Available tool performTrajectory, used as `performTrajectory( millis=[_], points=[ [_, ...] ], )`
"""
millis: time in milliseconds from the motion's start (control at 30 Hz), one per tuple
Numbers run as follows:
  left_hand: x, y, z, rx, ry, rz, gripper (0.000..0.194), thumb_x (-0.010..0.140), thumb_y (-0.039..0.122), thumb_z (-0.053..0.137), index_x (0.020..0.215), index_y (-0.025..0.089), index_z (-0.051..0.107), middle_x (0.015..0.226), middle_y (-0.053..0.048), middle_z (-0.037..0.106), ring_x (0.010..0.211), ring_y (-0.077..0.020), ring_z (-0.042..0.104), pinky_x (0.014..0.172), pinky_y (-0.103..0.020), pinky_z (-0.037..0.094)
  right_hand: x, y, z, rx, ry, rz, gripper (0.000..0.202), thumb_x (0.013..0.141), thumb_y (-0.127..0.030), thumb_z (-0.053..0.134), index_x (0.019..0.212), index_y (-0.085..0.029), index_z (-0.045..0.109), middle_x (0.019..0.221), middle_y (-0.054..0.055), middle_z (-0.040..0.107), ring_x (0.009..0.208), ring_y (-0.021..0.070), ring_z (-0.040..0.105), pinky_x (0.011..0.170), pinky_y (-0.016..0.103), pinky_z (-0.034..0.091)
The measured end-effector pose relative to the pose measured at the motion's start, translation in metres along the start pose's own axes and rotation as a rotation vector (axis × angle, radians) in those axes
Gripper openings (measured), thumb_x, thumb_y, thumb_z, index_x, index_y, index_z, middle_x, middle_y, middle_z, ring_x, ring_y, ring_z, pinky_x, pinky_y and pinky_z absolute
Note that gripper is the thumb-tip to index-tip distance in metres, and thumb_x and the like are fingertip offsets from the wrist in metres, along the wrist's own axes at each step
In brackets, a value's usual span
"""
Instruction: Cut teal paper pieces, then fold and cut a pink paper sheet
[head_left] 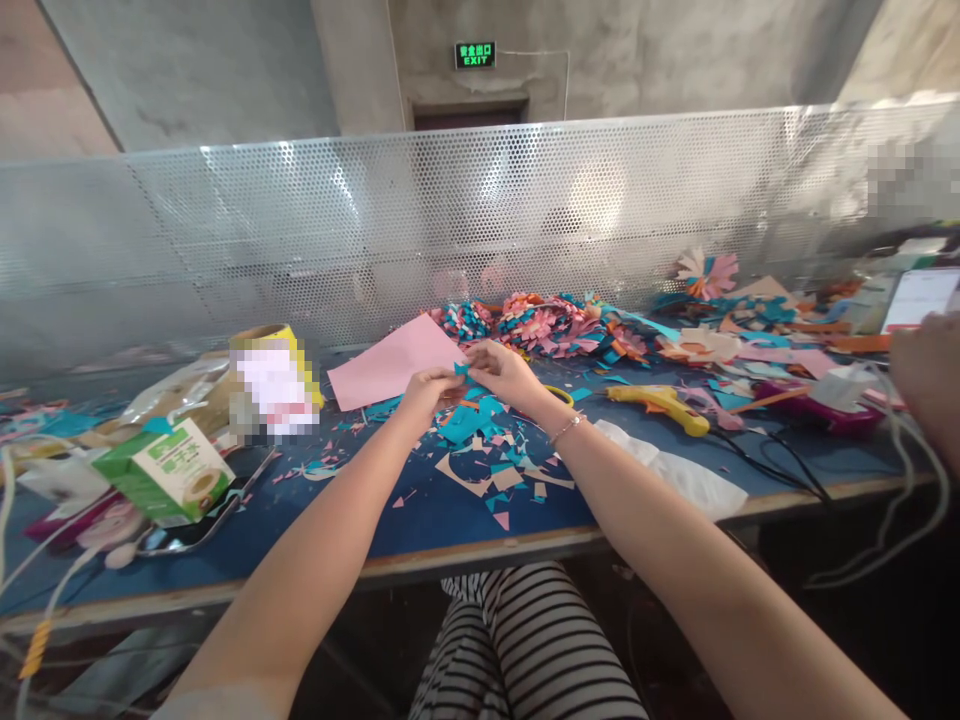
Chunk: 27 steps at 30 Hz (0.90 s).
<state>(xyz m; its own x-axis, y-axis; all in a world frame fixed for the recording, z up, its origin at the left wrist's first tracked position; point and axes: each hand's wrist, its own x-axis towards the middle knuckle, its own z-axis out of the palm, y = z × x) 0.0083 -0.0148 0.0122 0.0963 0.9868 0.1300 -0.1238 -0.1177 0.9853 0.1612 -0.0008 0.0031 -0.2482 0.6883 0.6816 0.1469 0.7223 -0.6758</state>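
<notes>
A small blue paper piece [461,371] is pinched between my two hands above the middle of the table. My left hand [435,388] is closed on its left side, and my right hand [495,368] holds it from the right, fingers pressed together. Just behind my hands lies a pink paper sheet [394,362]. Below them, blue paper scraps [471,422] and cream and pink cuttings are scattered over the blue table [420,520]. Fringed multicoloured paper bunches [551,325] are heaped behind my right hand.
On the left stand a green-and-white carton [169,470] and a phone with a lit screen [276,388]. A yellow glue gun [664,405] and a clear plastic bag [667,470] lie right. A perforated metal panel [360,230] runs behind. Another person's hand [926,380] is far right.
</notes>
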Motion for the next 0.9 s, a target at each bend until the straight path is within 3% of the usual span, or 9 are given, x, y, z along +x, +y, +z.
performTrajectory(
  millis=[167, 500, 667, 900],
  points=[
    [0.0015, 0.0025, -0.0005, -0.125, 0.031, -0.094, 0.007, 0.055, 0.010, 0.065, 0.058, 0.013, 0.059, 0.053, -0.004, 0.061, 0.052, -0.0131, 0.059, 0.054, -0.024, 0.046, -0.0021, -0.0049, -0.0010, -0.082, -0.049, -0.118, 0.012, 0.068, -0.019, 0.060, 0.079, -0.019, 0.065, 0.097, 0.007, 0.060, 0.091, 0.0168, 0.059, 0.077, 0.031, 0.052],
    [0.0025, 0.0023, -0.0008, -0.125, 0.076, -0.127, 0.005, 0.060, 0.012, 0.055, 0.057, 0.012, 0.059, 0.049, -0.005, 0.060, 0.047, -0.0129, 0.058, 0.052, -0.024, 0.046, -0.0026, -0.0047, 0.0000, -0.137, -0.008, -0.100, 0.008, 0.067, -0.018, 0.062, 0.073, -0.020, 0.069, 0.095, 0.007, 0.064, 0.090, 0.0183, 0.060, 0.077, 0.033, 0.052],
    [-0.0002, 0.0027, 0.0008, -0.087, 0.023, -0.057, 0.002, 0.058, 0.012, 0.062, 0.058, 0.012, 0.061, 0.052, -0.004, 0.062, 0.050, -0.0126, 0.059, 0.054, -0.023, 0.047, -0.0021, -0.0076, -0.0021, -0.147, 0.025, -0.089, 0.005, 0.069, -0.021, 0.061, 0.070, -0.020, 0.067, 0.090, 0.006, 0.065, 0.087, 0.0178, 0.060, 0.076, 0.033, 0.050],
    [-0.0021, -0.0015, 0.0028, -0.024, -0.048, 0.074, 0.018, 0.056, 0.024, 0.074, 0.066, 0.012, 0.066, 0.057, -0.004, 0.064, 0.055, -0.0148, 0.061, 0.059, -0.028, 0.049, 0.0004, -0.0046, -0.0005, -0.099, 0.117, 0.019, 0.009, 0.070, -0.026, 0.057, 0.068, -0.018, 0.057, 0.078, 0.003, 0.063, 0.075, 0.0150, 0.057, 0.070, 0.029, 0.047]
  ],
)
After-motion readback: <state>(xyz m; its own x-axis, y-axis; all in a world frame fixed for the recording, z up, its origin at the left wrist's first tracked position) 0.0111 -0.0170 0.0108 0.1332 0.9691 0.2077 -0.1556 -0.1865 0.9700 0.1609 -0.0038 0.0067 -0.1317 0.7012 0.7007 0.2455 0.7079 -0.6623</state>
